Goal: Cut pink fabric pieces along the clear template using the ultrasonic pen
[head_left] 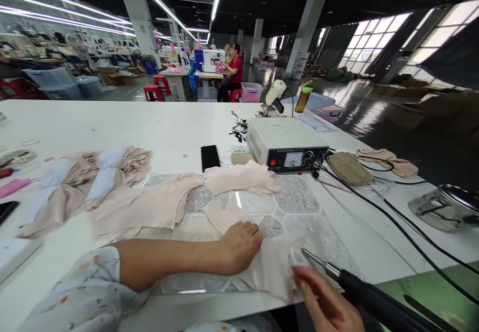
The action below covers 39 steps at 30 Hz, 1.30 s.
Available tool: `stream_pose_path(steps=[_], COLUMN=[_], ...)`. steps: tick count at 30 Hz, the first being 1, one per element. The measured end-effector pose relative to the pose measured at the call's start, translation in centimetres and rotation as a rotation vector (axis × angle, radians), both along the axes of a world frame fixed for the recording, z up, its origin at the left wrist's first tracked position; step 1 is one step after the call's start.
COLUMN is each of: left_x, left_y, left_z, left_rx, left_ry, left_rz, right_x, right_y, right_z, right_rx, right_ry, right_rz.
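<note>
My left hand [240,246] lies across the table with its fingers curled down, pressing a piece of pale pink fabric [269,267] flat near the front edge. My right hand [325,302] grips a black pen-like tool [359,289] whose metal tip [307,255] points at the fabric's right edge. A black cable runs from the tool to a white control box [288,145] with a dial. More pink fabric pieces [149,204] lie spread over a clear textured mat [295,202].
A black phone [210,157] lies behind the fabric. Tan pads [350,168], a metal lid [445,206] and cables sit at the right. A heap of beige and white cloth [93,177] is at the left. A person in red [235,70] sits at a far sewing table.
</note>
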<state>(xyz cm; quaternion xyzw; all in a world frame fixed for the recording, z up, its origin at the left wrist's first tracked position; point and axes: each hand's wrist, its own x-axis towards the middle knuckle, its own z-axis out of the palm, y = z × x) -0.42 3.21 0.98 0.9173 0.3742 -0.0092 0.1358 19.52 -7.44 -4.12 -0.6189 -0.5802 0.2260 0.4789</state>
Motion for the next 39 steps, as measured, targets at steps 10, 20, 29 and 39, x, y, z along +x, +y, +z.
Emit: stream_pose_path(steps=[10, 20, 29, 39], left_x=[-3.1, -10.6, -16.3, -22.3], left_y=[-2.4, 2.4, 2.4, 0.4], left_z=[3.4, 6.0, 8.2, 5.5], left_rx=[-0.218, -0.168, 0.044, 0.317], left_ry=[-0.252, -0.437, -0.549, -0.495], left_rz=[-0.153, 0.041, 0.209, 0.245], right_x=[-0.2, -4.4, -7.1, -11.5], right_y=[6.6, 10.6, 13.7, 14.1], right_z=[2.5, 9.1, 10.5, 8.7], right_rx=[0.217, 0.251, 0.346, 0.437], right_ry=[-0.458, -0.177, -0.118, -0.193], right_rz=[0.613, 0.458, 0.465, 0.529])
